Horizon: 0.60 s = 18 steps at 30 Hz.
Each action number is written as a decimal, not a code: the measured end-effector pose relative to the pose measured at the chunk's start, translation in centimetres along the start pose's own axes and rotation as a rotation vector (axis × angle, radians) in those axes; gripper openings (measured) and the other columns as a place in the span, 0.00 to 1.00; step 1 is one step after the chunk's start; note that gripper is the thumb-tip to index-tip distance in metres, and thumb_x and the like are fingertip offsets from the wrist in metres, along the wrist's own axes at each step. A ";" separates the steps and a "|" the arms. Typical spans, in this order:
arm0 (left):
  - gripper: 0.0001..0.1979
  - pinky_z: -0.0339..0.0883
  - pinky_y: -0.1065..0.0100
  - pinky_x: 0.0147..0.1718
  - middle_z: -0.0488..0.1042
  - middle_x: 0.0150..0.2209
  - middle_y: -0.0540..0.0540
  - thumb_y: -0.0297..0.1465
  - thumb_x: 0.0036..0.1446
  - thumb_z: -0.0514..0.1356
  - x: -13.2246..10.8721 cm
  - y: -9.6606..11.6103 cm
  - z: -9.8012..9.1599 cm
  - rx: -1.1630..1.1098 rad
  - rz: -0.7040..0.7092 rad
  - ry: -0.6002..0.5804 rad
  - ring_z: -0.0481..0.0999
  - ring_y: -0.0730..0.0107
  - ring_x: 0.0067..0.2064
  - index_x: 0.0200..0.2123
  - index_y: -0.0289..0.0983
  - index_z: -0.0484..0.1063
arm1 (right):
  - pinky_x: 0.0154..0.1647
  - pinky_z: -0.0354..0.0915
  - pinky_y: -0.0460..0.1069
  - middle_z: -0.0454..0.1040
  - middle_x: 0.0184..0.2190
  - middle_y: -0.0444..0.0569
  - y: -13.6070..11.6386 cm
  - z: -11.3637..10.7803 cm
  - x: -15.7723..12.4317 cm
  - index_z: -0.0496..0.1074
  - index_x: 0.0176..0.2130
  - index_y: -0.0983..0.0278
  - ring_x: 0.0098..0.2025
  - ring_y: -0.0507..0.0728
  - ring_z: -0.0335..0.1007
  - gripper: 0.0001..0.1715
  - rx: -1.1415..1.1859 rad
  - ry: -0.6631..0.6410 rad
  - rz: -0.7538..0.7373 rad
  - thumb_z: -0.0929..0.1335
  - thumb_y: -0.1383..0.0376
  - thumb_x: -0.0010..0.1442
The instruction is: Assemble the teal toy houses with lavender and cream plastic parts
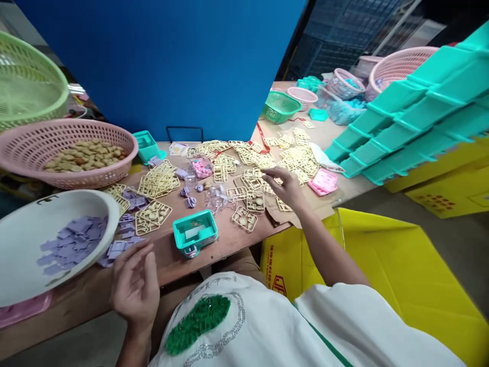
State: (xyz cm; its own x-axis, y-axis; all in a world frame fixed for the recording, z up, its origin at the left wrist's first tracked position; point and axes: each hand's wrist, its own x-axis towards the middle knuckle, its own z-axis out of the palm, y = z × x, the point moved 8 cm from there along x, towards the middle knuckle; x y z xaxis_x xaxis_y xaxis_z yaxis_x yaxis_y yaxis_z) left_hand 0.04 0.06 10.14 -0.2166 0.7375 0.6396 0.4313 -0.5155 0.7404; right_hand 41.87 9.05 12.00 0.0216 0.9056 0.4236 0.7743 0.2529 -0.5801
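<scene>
My left hand point(135, 285) is raised at the table's front edge, palm up, its fingers loosely curled and apart, with nothing seen in it. Close by lie flat purple plastic pieces point(120, 248). Over the cream plastic part frames point(255, 201), my right hand point(284, 187) stretches its fingers to the left; I see nothing held, and whether it touches a frame is unclear. Between the hands stands a teal plastic box point(195, 232) with a white piece inside. Behind it are clear plastic parts point(217, 198), small purple parts point(190, 202) and a pink piece point(201, 167).
On the left are a white basin point(109, 204) of purple pieces, a pink basket point(23, 133) of tan pieces and a green basket point(57, 86). A blue panel point(179, 66) rises behind. Stacked teal boxes point(412, 112) and a yellow carton point(397, 265) stand at right.
</scene>
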 end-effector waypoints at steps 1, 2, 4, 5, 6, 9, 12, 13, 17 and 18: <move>0.10 0.79 0.57 0.50 0.80 0.48 0.41 0.24 0.65 0.65 0.0 0.8 -0.3 0.001 0.029 0.009 0.82 0.62 0.48 0.48 0.37 0.81 | 0.44 0.71 0.59 0.82 0.39 0.55 1.0 -0.1 -0.5 0.85 0.46 0.60 0.41 0.62 0.75 0.22 -0.069 -0.041 0.023 0.68 0.48 0.72; 0.12 0.78 0.56 0.51 0.81 0.49 0.42 0.23 0.65 0.65 0.2 1.7 -0.3 -0.001 0.061 0.000 0.82 0.61 0.49 0.49 0.38 0.81 | 0.47 0.70 0.61 0.83 0.40 0.57 1.7 0.3 -1.2 0.85 0.45 0.61 0.44 0.64 0.74 0.21 -0.144 -0.109 0.029 0.70 0.48 0.70; 0.15 0.78 0.55 0.52 0.81 0.49 0.43 0.21 0.63 0.66 0.6 3.8 0.5 -0.023 0.116 -0.100 0.82 0.60 0.49 0.51 0.40 0.81 | 0.53 0.67 0.67 0.83 0.45 0.59 2.3 2.1 -2.7 0.84 0.47 0.61 0.50 0.70 0.70 0.20 -0.288 -0.259 0.020 0.73 0.50 0.67; 0.16 0.78 0.56 0.52 0.82 0.50 0.44 0.21 0.63 0.66 0.7 4.8 1.5 -0.053 0.128 -0.200 0.82 0.60 0.50 0.52 0.42 0.81 | 0.55 0.64 0.71 0.82 0.48 0.60 2.5 3.1 -3.3 0.84 0.50 0.61 0.54 0.72 0.68 0.20 -0.352 -0.307 0.022 0.75 0.51 0.66; 0.16 0.78 0.58 0.51 0.82 0.50 0.44 0.22 0.63 0.66 0.7 5.6 2.9 -0.100 0.122 -0.329 0.83 0.61 0.50 0.51 0.43 0.81 | 0.57 0.62 0.73 0.80 0.50 0.60 2.7 3.8 -3.7 0.83 0.52 0.60 0.55 0.73 0.66 0.21 -0.408 -0.333 0.033 0.76 0.52 0.65; 0.12 0.79 0.61 0.51 0.83 0.50 0.43 0.27 0.66 0.65 -1.3 6.9 8.3 -0.317 -0.034 -0.785 0.83 0.60 0.51 0.50 0.44 0.83 | 0.55 0.62 0.73 0.77 0.49 0.62 3.3 4.4 -4.0 0.83 0.51 0.61 0.53 0.72 0.65 0.22 -0.472 -0.330 0.097 0.76 0.51 0.63; 0.12 0.79 0.58 0.55 0.83 0.53 0.38 0.36 0.66 0.67 -5.4 6.0 13.5 -0.616 -0.533 -1.113 0.83 0.55 0.55 0.51 0.41 0.84 | 0.48 0.67 0.62 0.76 0.39 0.58 2.1 2.7 -4.0 0.84 0.43 0.61 0.44 0.66 0.66 0.18 -0.281 -0.225 0.045 0.73 0.50 0.67; 0.16 0.78 0.55 0.57 0.83 0.54 0.37 0.39 0.65 0.68 -6.8 5.6 14.9 -0.739 -0.749 -1.145 0.83 0.53 0.56 0.53 0.40 0.83 | 0.45 0.67 0.60 0.75 0.38 0.56 1.0 1.8 -4.3 0.84 0.42 0.61 0.42 0.64 0.67 0.18 -0.183 -0.166 -0.012 0.71 0.51 0.69; 0.27 0.71 0.45 0.66 0.83 0.55 0.33 0.48 0.65 0.67 -10.4 5.4 19.2 -1.188 -1.387 -1.028 0.83 0.48 0.59 0.57 0.35 0.78 | 0.49 0.69 0.61 0.77 0.37 0.52 -4.9 -0.4 -7.8 0.84 0.50 0.53 0.44 0.63 0.71 0.15 0.030 -0.047 -0.295 0.68 0.55 0.73; 0.26 0.70 0.44 0.66 0.83 0.54 0.33 0.48 0.66 0.65 -10.6 5.2 19.9 -1.232 -1.473 -0.962 0.83 0.48 0.59 0.56 0.34 0.78 | 0.53 0.69 0.63 0.78 0.38 0.51 -6.4 -0.1 -8.9 0.84 0.51 0.51 0.46 0.63 0.71 0.15 0.026 -0.073 -0.368 0.67 0.56 0.74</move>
State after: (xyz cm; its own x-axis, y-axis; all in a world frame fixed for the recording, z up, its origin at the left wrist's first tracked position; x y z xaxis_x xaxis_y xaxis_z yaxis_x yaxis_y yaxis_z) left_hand 22.04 -1.80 3.10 0.7924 0.4937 -0.3583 -0.3173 0.8352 0.4491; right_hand 36.84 -0.63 12.04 -0.3006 0.7743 0.5569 0.7058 0.5734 -0.4161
